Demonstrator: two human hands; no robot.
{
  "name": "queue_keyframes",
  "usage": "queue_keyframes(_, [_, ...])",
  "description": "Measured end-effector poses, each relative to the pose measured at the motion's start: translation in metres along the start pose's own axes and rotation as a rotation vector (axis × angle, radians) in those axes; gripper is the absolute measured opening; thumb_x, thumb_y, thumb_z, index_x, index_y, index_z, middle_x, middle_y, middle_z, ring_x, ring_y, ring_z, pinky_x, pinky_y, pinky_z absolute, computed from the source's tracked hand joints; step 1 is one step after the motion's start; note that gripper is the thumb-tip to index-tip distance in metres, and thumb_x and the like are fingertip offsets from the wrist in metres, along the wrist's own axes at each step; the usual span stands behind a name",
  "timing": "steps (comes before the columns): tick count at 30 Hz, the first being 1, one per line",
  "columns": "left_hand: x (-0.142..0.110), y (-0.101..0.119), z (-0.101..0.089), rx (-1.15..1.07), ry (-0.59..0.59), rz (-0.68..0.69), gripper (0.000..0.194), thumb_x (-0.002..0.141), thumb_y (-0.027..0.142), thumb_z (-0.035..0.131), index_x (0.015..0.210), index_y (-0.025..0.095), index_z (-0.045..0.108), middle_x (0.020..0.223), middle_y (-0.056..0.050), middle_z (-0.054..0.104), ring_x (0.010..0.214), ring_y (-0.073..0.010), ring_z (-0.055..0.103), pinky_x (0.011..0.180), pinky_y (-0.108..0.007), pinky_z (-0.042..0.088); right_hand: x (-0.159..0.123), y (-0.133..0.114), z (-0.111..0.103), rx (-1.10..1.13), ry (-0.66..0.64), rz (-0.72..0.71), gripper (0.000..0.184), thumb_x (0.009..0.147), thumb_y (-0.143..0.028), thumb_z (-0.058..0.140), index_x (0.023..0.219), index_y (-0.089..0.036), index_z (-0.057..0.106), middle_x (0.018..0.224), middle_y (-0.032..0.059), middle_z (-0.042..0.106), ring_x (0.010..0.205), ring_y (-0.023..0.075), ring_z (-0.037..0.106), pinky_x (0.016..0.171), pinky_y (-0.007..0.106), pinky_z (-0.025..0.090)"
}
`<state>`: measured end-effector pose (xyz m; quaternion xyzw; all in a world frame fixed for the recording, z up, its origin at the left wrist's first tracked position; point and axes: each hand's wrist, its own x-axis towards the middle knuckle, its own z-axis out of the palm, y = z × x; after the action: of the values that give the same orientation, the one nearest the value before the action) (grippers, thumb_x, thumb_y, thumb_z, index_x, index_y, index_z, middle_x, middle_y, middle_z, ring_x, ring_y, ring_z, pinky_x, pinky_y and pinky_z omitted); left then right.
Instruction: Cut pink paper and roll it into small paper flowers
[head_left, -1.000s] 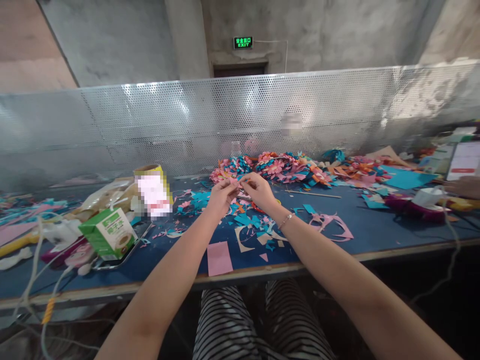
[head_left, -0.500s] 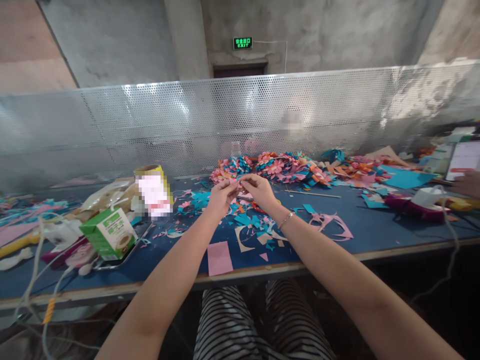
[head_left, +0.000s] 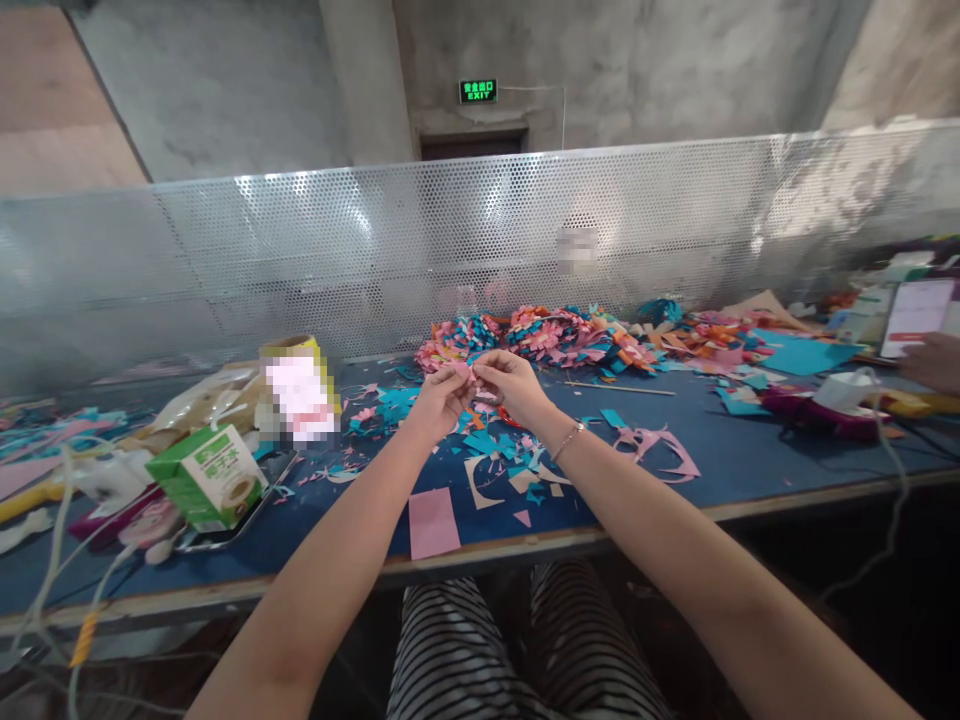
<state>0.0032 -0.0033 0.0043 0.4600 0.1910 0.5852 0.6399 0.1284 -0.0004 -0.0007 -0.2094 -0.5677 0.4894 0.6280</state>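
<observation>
My left hand (head_left: 442,400) and my right hand (head_left: 511,388) meet over the middle of the table, fingertips almost touching. Between them they pinch a small pink piece (head_left: 466,369), felt or paper, mostly covered by the fingers. Just behind lies a heap of pink, blue and orange cut-out flowers (head_left: 551,338). Blue and cream scraps (head_left: 499,442) are scattered below my hands. A pink square sheet (head_left: 433,524) rests near the front edge, beside my left forearm. Right of my right wrist is a pink sheet with holes cut out (head_left: 660,452).
On the left stand a green-and-white drink carton (head_left: 214,475) on a tray and a yellow container (head_left: 319,365) behind a blurred phone screen. A thin stick (head_left: 619,388) lies right of my hands. A perforated metal screen (head_left: 420,240) closes the back. Another person's hand (head_left: 934,360) is at far right.
The view has shifted a little, so the table things sit slightly further left. Both hands stay together at the pink piece, with small finger movements.
</observation>
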Motion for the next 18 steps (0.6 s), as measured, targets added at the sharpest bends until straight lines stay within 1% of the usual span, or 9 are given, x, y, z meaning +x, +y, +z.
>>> queue_keyframes(5, [0.001, -0.0005, -0.0021, 0.011, -0.03, -0.013, 0.009, 0.059, 0.013, 0.07, 0.062, 0.015, 0.061, 0.06, 0.002, 0.06, 0.057, -0.0049, 0.057, 0.06, -0.016, 0.047, -0.0016, -0.0023, 0.0014, 0.008, -0.055, -0.023, 0.024, 0.061, -0.034, 0.066, 0.071, -0.019, 0.051, 0.064, -0.0045, 0.052, 0.055, 0.0064, 0.05, 0.056, 0.021, 0.044])
queue_keyframes(9, [0.0024, -0.002, -0.0036, 0.03, -0.024, -0.006, 0.01, 0.059, 0.014, 0.071, 0.061, 0.014, 0.061, 0.059, 0.002, 0.06, 0.057, -0.0052, 0.057, 0.062, -0.017, 0.047, -0.0022, -0.0021, 0.0021, -0.028, -0.036, -0.029, 0.024, 0.061, -0.034, 0.065, 0.073, -0.019, 0.05, 0.067, -0.0043, 0.052, 0.057, 0.0067, 0.049, 0.057, 0.022, 0.044])
queue_keyframes(13, [0.0016, -0.0014, -0.002, 0.04, -0.022, 0.014, 0.011, 0.058, 0.015, 0.071, 0.061, 0.014, 0.061, 0.06, 0.001, 0.061, 0.058, -0.0063, 0.057, 0.063, -0.019, 0.047, -0.0027, -0.0023, 0.0018, -0.12, -0.027, -0.098, 0.02, 0.063, -0.033, 0.063, 0.072, -0.019, 0.051, 0.068, -0.0034, 0.052, 0.057, 0.0077, 0.049, 0.057, 0.023, 0.044])
queue_keyframes(18, [0.0011, -0.0007, -0.0002, 0.046, 0.017, 0.017, 0.011, 0.057, 0.014, 0.071, 0.06, 0.014, 0.06, 0.058, 0.0, 0.061, 0.057, -0.0074, 0.057, 0.065, -0.021, 0.046, -0.0043, -0.0036, 0.0006, -0.199, -0.044, -0.157, 0.016, 0.066, -0.032, 0.059, 0.073, -0.02, 0.051, 0.065, -0.0031, 0.052, 0.057, 0.009, 0.049, 0.056, 0.024, 0.044])
